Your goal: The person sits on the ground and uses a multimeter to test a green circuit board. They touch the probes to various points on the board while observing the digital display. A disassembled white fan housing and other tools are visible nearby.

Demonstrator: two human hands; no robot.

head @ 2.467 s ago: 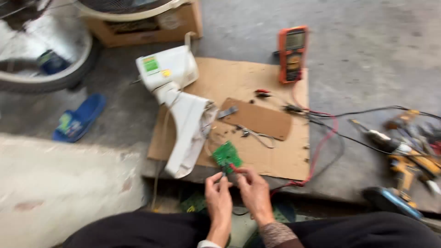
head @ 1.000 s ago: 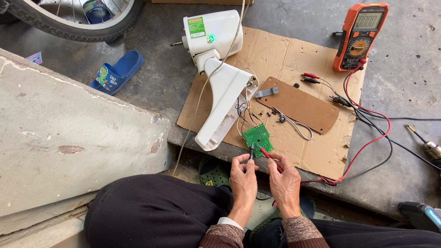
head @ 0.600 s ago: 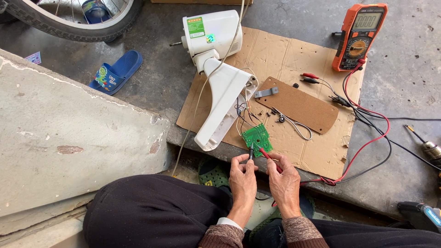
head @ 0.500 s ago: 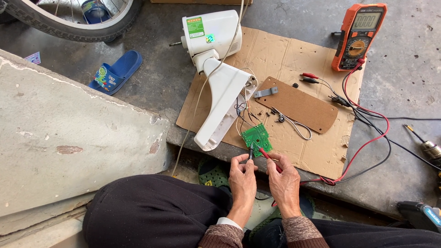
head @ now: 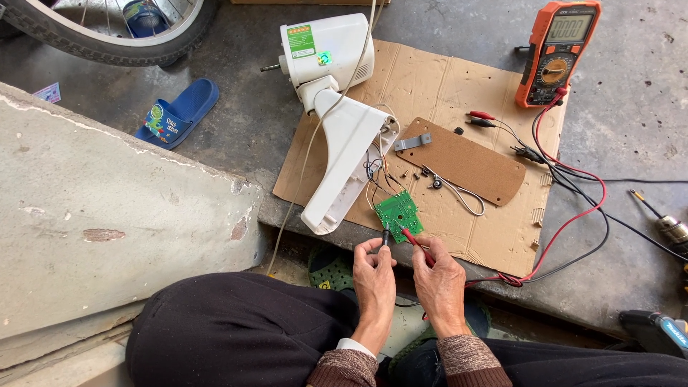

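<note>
You are in the probing step: your left hand point(head: 374, 274) has its fingers pinched on the thin black test probe point(head: 385, 237), and your right hand point(head: 438, 279) has its fingers closed on the red test probe point(head: 414, 240), both tips down at the near edge of the small green circuit board point(head: 398, 212). The board lies on the flat brown cardboard sheet point(head: 459, 79) on the concrete floor, just beside the white plastic fan body point(head: 337, 136), tied to it by thin wires. The orange digital multimeter point(head: 557, 50) stands at the sheet's far right corner, its leads running back to you. Next, I judge, you need steady tips on the chosen points and a glance up at the meter.
</note>
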